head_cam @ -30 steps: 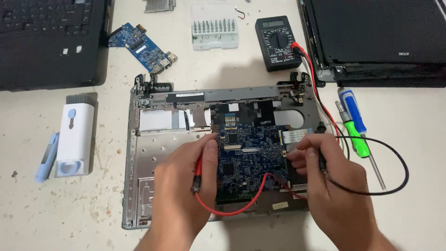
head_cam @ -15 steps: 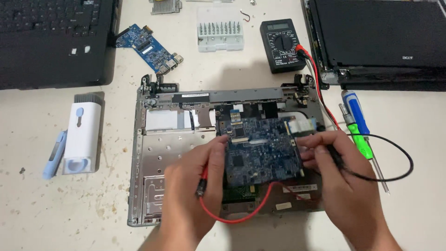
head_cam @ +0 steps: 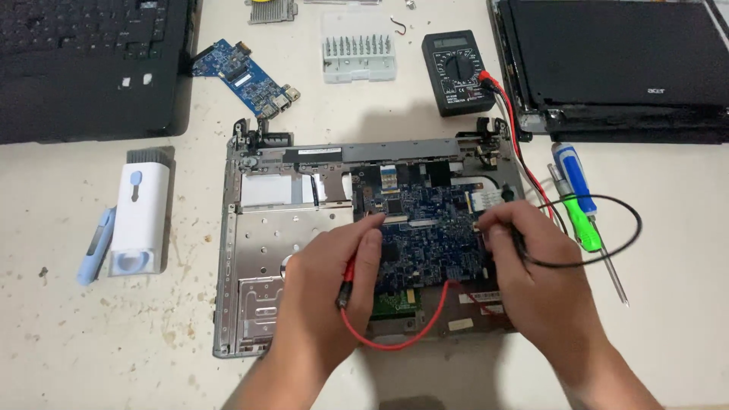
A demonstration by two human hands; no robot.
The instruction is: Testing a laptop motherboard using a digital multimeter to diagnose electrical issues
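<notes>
My left hand (head_cam: 326, 285) now sits a little higher on the board (head_cam: 425, 235) than a second ago, its red probe (head_cam: 351, 277) tip up near the board's top-left edge. My right hand (head_cam: 539, 273) moves up too, pinching the black probe (head_cam: 516, 239) at the board's right edge.

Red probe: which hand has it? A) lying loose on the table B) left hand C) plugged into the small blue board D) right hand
B: the left hand grips the red probe over the blue motherboard, while the right hand holds the black probe.
</notes>
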